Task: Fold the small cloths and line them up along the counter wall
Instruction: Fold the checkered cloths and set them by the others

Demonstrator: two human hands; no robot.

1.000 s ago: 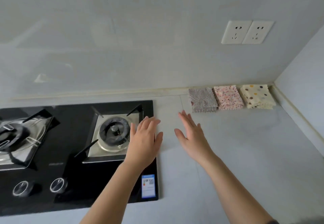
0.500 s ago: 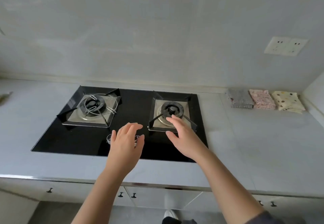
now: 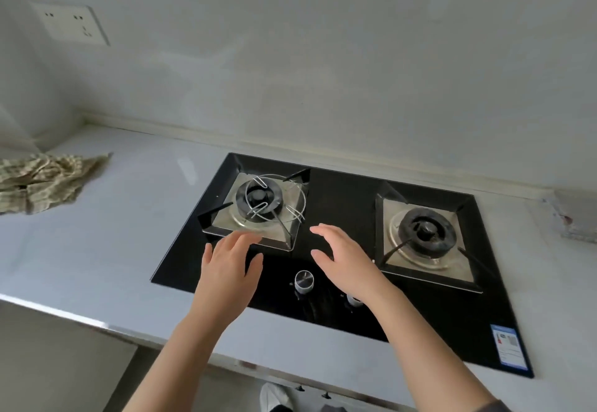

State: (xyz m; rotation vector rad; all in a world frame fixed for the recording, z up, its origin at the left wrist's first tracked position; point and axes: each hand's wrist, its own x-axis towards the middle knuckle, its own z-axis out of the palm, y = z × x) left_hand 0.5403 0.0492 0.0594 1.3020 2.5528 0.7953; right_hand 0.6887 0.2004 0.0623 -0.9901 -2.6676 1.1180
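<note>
checked beige cloth (image 3: 42,179) lies crumpled on the counter (image 3: 106,243), well off to the left of our left hand (image 3: 226,269) and close to the wall (image 3: 290,72). we judge it lies unfolded there because it is the next one to fold. both our hands are empty, fingers straight and loosely spread. the right hand (image 3: 345,256) is near the left, and both hover over the black hob (image 3: 342,198), seemingly on their way across. against half a second ago, our view has swung left: the crumpled cloth has come into sight, and of the folded row only one blurred grey cloth (image 3: 578,218) shows, far to the right of our right hand.
</note>
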